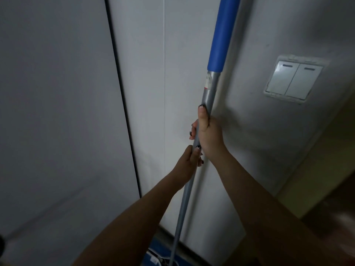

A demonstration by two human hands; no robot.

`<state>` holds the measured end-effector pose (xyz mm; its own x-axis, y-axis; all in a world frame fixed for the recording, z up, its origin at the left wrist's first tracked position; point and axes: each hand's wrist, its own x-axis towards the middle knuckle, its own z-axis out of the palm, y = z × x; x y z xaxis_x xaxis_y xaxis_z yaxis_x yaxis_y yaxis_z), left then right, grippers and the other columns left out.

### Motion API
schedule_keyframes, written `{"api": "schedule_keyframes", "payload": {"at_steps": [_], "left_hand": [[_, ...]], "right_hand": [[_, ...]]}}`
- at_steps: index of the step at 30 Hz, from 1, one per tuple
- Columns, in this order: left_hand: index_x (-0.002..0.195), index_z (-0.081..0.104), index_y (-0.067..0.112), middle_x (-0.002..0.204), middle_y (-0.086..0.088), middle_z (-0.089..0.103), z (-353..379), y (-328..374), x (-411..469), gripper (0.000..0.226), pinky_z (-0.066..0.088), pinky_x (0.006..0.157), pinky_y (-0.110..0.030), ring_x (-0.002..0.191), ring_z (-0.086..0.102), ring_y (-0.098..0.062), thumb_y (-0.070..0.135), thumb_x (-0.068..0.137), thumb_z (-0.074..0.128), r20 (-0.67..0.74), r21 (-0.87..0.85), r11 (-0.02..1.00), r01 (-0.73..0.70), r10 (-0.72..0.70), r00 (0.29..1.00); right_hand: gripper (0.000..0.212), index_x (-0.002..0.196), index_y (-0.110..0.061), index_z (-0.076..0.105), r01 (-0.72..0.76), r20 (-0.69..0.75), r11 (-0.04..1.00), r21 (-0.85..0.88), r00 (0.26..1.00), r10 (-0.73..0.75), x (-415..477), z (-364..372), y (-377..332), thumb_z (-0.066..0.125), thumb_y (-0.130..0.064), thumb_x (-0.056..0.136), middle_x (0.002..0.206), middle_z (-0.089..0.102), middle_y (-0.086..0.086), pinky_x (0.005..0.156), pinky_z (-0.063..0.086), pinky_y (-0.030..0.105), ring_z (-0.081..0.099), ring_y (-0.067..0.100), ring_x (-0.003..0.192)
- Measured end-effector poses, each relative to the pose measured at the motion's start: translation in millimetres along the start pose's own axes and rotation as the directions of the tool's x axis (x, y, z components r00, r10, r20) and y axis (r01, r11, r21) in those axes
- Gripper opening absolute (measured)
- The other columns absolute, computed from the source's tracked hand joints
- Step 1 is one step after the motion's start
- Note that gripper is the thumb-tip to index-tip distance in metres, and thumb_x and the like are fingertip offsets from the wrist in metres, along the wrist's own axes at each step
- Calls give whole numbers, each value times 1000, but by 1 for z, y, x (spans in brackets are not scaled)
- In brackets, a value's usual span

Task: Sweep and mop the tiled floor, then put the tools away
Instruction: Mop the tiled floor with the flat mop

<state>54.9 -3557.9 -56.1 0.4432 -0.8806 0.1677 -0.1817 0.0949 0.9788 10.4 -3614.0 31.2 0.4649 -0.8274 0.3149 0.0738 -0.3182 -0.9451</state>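
We are holding the mop point(210, 96) upright close to a wall, both hands on its grey pole.

Our right hand point(207, 131) is gripping the pole in the middle of the frame, thumb lying up along it. Our left hand point(187, 164) is curling its fingers round the pole just below, almost touching the right. The pole is running from the blue mop head point(159, 256) at the bottom edge up to a blue grip point(222, 35) at the top edge. Behind, the pale wall point(259, 45) is carrying a double light switch point(294, 81) at the right, and a dark seam point(123, 102) is running down the left.
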Motion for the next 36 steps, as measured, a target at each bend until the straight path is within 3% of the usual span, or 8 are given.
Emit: {"api": "schedule_keyframes", "payload": {"at_steps": [5, 10, 15, 19, 26, 29, 36], "left_hand": [[97, 43, 6, 83, -7, 49, 9, 24, -2, 31, 46, 75, -21, 72, 49, -10, 28, 103, 21, 28, 41, 998, -56, 55, 998], [98, 44, 8, 84, -7, 49, 29, 40, -12, 34, 47, 75, -20, 73, 49, -11, 30, 103, 19, 34, 67, 993, -93, 91, 995], [97, 45, 7, 77, -2, 49, 74, 59, -26, 37, 46, 72, -17, 68, 50, -8, 33, 103, 19, -75, 98, 993, -62, 70, 995], [93, 46, 6, 80, -8, 48, 109, 67, -41, 37, 47, 71, -16, 67, 50, -6, 34, 102, 22, -171, 99, 993, -62, 78, 982], [94, 46, 5, 82, -13, 47, 168, 84, -85, 37, 45, 64, -7, 66, 49, -6, 32, 103, 21, -335, 128, 992, 3, 40, 941], [94, 46, 6, 79, -8, 48, 179, 92, -105, 37, 46, 63, -7, 59, 52, 2, 33, 103, 22, -406, 143, 989, 38, 23, 914], [95, 46, 7, 78, -8, 48, 184, 115, -169, 35, 47, 60, -6, 55, 52, 3, 32, 103, 22, -533, 118, 991, 63, 10, 846]], "right_hand": [[52, 58, -10, 46, 25, -12, 999, 29, 1000, -24, -3, -10, -24, 41, -44, 97, 50, 48, 6, 41, 42, 15, 47, 8, 37], [56, 59, -10, 50, 39, 35, 999, -25, 999, -38, -11, -37, -38, 38, -50, 96, 44, 52, 2, 49, 47, 19, 53, 8, 37], [58, 56, -10, 51, 91, 80, 996, 6, 993, -91, -18, -81, -47, 38, -50, 96, 38, 52, 0, 49, 47, 20, 56, 11, 39], [60, 60, -5, 54, 115, 101, 993, 14, 988, -116, -29, -111, -50, 38, -51, 96, 38, 52, 1, 48, 46, 17, 56, 10, 39], [58, 61, -8, 52, 119, 232, 991, 65, 964, -131, -68, -159, -57, 37, -52, 96, 41, 52, 1, 55, 50, 26, 58, 16, 42], [58, 59, -9, 52, 131, 295, 988, 78, 944, -148, -86, -168, -67, 38, -51, 96, 43, 52, 3, 55, 49, 26, 57, 17, 42], [57, 56, -12, 49, 120, 427, 986, 118, 890, -159, -139, -163, -95, 41, -53, 94, 46, 54, 3, 54, 52, 29, 57, 18, 40]]}}
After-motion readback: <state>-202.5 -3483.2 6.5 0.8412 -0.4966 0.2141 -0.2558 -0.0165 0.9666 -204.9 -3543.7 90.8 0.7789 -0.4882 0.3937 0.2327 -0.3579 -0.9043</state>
